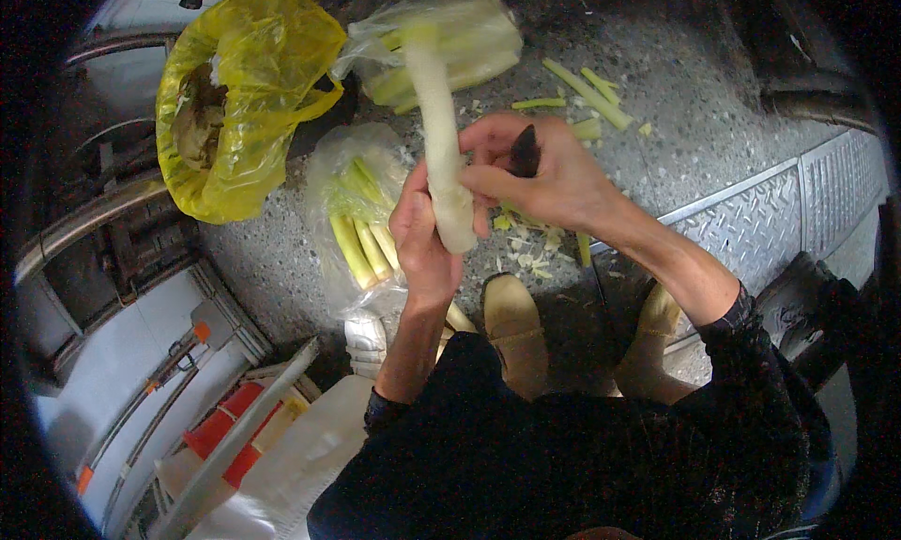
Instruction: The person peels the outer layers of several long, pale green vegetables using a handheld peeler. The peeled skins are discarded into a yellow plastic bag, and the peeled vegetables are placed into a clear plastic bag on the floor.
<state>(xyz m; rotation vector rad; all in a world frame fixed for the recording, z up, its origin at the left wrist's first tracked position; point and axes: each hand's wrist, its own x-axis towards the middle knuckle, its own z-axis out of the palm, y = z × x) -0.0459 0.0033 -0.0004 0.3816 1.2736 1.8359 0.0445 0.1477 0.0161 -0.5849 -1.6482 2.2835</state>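
Observation:
A long pale vegetable stalk, whitish with a greener far end, is held upright in my left hand, which grips its lower part. My right hand is at the stalk's right side, its thumb close to or touching it, and also holds a small dark pointed object, perhaps a blade. Left of my hands, a clear plastic bag holds several green and white stalks. Beyond the held stalk lies another clear bag with pale green stalks.
A yellow plastic bag with brownish contents stands at the upper left. Cut green stalks and peelings lie on the speckled floor. A metal tread plate is at the right, my shoes below, and a metal rail at left.

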